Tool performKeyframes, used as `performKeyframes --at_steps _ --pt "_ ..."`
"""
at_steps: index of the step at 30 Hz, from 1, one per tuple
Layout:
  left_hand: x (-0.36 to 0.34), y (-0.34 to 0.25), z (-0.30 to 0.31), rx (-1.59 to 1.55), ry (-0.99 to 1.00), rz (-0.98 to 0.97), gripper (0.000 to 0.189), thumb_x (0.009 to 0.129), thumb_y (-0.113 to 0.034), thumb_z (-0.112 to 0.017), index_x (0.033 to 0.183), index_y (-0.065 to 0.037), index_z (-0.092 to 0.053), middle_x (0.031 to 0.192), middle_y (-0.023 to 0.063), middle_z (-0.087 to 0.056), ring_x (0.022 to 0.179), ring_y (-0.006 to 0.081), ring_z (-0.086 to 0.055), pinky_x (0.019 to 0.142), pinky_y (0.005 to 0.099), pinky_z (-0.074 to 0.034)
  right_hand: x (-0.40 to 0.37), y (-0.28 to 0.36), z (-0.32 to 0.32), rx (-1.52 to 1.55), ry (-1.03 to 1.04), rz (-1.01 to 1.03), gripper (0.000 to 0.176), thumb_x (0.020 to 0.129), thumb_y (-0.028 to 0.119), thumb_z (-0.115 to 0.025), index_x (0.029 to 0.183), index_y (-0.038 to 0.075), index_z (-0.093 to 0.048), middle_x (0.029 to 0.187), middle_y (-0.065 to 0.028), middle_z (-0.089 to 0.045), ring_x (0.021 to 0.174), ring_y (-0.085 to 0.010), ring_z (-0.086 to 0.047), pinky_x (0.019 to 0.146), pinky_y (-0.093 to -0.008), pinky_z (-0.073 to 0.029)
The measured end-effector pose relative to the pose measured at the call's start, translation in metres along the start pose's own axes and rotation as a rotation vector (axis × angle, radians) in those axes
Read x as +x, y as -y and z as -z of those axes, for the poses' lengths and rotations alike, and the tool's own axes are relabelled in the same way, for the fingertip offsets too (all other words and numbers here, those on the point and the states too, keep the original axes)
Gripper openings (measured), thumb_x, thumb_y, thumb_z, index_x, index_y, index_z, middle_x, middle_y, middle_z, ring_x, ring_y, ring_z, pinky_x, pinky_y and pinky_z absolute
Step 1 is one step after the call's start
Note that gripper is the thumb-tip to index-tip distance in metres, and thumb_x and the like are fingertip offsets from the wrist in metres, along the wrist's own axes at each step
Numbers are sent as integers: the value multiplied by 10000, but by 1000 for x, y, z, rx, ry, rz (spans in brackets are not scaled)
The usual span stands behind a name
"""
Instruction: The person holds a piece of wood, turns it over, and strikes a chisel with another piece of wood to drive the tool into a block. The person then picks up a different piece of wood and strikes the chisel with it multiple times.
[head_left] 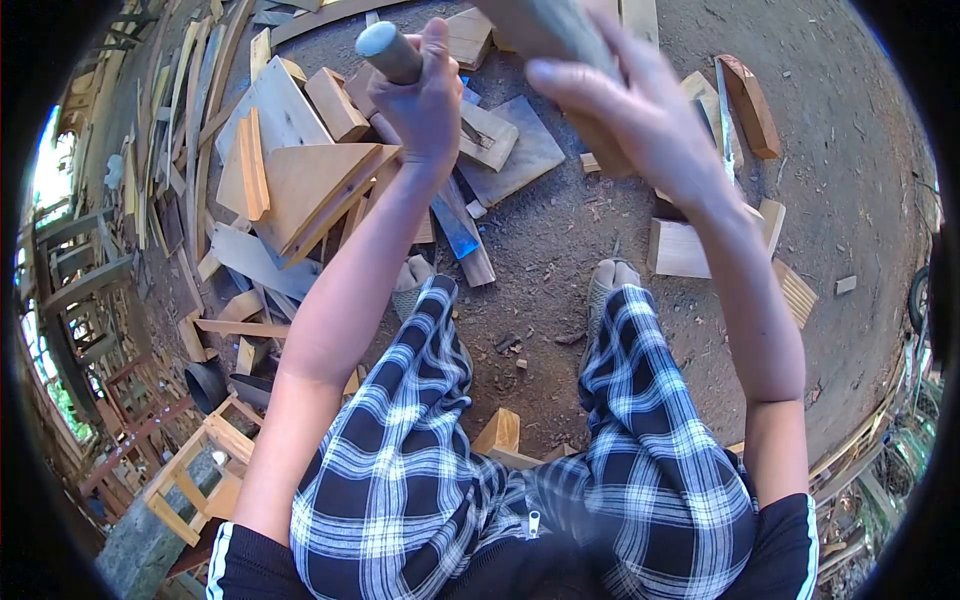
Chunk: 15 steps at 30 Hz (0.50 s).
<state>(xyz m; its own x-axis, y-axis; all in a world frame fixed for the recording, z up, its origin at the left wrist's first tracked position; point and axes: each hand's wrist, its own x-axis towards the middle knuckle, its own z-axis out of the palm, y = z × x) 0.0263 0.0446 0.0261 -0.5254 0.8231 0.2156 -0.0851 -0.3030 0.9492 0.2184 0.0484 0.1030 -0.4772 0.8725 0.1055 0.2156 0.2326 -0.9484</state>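
Observation:
My left hand (425,100) is closed round a round rod (398,58) with a pale blue end, near the top of the view. To its right, my right hand (640,110), blurred by motion, is raised at a wooden block (560,40) that reaches past the top edge. The fingers of this hand are smeared and partly hidden, so its hold on the block is unclear. Beneath and between the hands lie a flat grey board (520,155) and a small notched wood piece (488,138) on the dirt ground.
Stacked boards and offcuts (310,190) cover the left side. At the right lie a reddish-brown block (750,105), a saw-like blade (724,120) and a pale block (678,248). A small wooden frame (205,465) stands lower left. My feet flank the dirt ground (525,300).

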Motion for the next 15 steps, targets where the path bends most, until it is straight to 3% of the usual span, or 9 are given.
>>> performKeyframes --at_steps 1,3,5,7,9,10,11,12,15 --pt "-3 0 -2 -1 3 0 215 919 -176 -707 857 -68 -532 585 -1 -500 454 71 -453 405 249 -357 9 46 18 114 106 -63 839 836 357 -661 1506 22 -284 1043 -255 -659 846 -269 -689 709 -371 -591" --pt "-9 0 -7 63 -43 -52 260 919 -232 -725 800 -58 -573 601 -21 -546 490 35 -510 444 195 -399 18 83 24 227 207 -128 856 860 220 -634 1544 6 -167 937 -264 -666 695 -258 -700 595 -364 -613" --pt "-3 23 3 127 27 11 236 892 -201 -743 808 -43 -589 634 -14 -581 564 56 -561 529 208 -451 19 76 14 72 173 197 819 881 234 -591 1531 -33 -171 900 -250 -663 673 -237 -688 574 -346 -598" --pt "-5 45 5 109 -108 -155 208 852 -162 -756 828 -27 -600 717 -3 -629 668 73 -598 622 236 -479 17 60 7 -228 139 418 795 898 244 -562 1515 -76 -176 888 -244 -665 662 -228 -680 575 -345 -591" --pt "-7 50 7 121 -232 -283 189 816 -124 -761 848 -16 -609 802 4 -671 765 84 -624 704 260 -496 17 76 16 -246 402 225 793 889 223 -567 1507 -90 -182 916 -245 -672 681 -252 -688 629 -374 -601" --pt "2 54 21 68 -31 -248 191 816 -123 -760 858 -16 -608 811 1 -671 768 79 -621 697 258 -492 24 87 22 -215 535 63 795 886 221 -568 1506 -92 -182 934 -248 -674 693 -266 -692 658 -386 -605" --pt "-1 52 19 37 8 -212 195 814 -127 -762 856 -17 -607 809 -2 -671 762 76 -616 692 258 -489 30 98 27 -206 650 -97 798 882 220 -569 1505 -94 -182 952 -251 -676 704 -280 -695 686 -398 -609" --pt "-5 49 17 7 46 -175 200 811 -132 -764 853 -18 -606 808 -4 -671 756 73 -611 686 258 -486 19 93 18 -215 415 98 808 881 241 -574 1506 -89 -183 952 -256 -675 698 -284 -693 678 -392 -606" --pt "-8 39 17 63 102 -175 203 813 -138 -762 864 -8 -615 801 -7 -670 748 74 -610 680 257 -481 16 54 -12 -141 42 422 861 863 315 -623 1510 -63 -199 1022 -272 -660 743 -287 -690 672 -377 -597"
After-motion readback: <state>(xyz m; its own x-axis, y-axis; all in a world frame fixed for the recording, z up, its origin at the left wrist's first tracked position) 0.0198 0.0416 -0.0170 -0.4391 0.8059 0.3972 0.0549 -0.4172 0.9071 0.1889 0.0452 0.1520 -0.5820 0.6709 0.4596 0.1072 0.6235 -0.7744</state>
